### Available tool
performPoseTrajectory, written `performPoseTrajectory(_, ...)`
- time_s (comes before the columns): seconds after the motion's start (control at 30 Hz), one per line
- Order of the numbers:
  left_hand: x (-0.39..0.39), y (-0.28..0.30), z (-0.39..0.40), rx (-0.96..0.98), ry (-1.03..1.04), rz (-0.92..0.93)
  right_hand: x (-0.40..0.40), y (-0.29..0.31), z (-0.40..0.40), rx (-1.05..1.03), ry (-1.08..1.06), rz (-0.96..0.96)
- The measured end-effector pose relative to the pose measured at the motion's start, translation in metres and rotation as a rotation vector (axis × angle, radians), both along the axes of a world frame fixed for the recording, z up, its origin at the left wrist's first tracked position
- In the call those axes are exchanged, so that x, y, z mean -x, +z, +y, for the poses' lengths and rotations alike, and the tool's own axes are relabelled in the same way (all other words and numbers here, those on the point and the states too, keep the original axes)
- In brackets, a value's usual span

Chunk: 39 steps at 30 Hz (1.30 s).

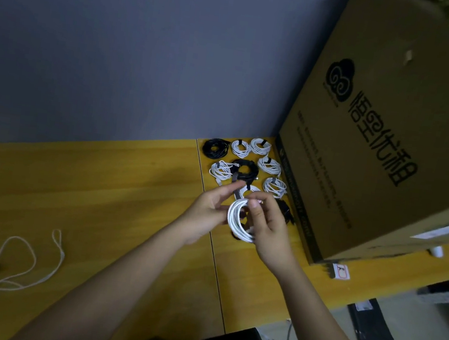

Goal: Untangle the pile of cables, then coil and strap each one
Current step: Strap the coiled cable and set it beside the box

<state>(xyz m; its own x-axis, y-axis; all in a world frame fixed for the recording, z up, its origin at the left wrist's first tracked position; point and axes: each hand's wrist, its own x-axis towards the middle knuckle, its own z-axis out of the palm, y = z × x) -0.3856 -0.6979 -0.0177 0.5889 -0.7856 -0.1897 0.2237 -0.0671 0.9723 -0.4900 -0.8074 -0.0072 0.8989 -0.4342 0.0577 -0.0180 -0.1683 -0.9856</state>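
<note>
- White cable coil (239, 219): gripped by right hand (268, 229), centre frame.
- Dark strap (236, 190): pinched by left hand (209, 210); wrap snugly, keeping loops gathered.

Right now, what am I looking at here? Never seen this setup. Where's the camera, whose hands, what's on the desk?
There is no robot. It is one picture from a wide-angle camera on a person's head, looking forward and down. The two bare arms are that person's. The right hand grips a white coiled cable held above the wooden desk. The left hand pinches a dark strap at the top of the coil. Behind the hands lie finished bundles, white and black coils, most with dark straps. A loose white cable lies uncoiled at the near left. A big cardboard box stands on the right.
</note>
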Motion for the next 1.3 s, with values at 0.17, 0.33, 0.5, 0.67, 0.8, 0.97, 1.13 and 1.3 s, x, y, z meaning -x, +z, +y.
performPoseTrajectory(0.17, -0.004, 0.005, 0.004, 0.12, -0.04, 0.252, 0.001, -0.004, -0.002, 0.166, -0.014, 0.045)
performPoseTrajectory(0.33, -0.004, 0.009, 0.005, 0.136, 0.002, 0.251, 0.003, -0.008, 0.0, 0.261, 0.003, 0.027)
performPoseTrajectory(0.5, -0.006, 0.011, 0.009, 0.102, 0.028, 0.189, 0.001, -0.009, 0.005, 0.302, -0.04, 0.015)
performPoseTrajectory(0.67, -0.006, 0.016, 0.012, 0.078, -0.035, 0.169, -0.005, -0.004, 0.004, 0.239, -0.068, 0.029)
performPoseTrajectory(0.8, -0.005, 0.02, 0.008, 0.029, -0.002, 0.108, -0.004, -0.001, 0.006, 0.201, -0.094, 0.006)
performPoseTrajectory(0.97, -0.003, 0.023, 0.005, 0.056, 0.046, 0.152, 0.001, 0.004, 0.011, 0.365, -0.083, -0.093)
performPoseTrajectory(1.13, -0.004, 0.025, 0.006, 0.023, 0.047, 0.141, 0.003, -0.001, 0.004, 0.443, -0.037, -0.112)
performPoseTrajectory(1.3, -0.006, 0.024, 0.007, -0.021, 0.024, 0.079, 0.003, 0.002, 0.003, 0.439, -0.094, -0.082)
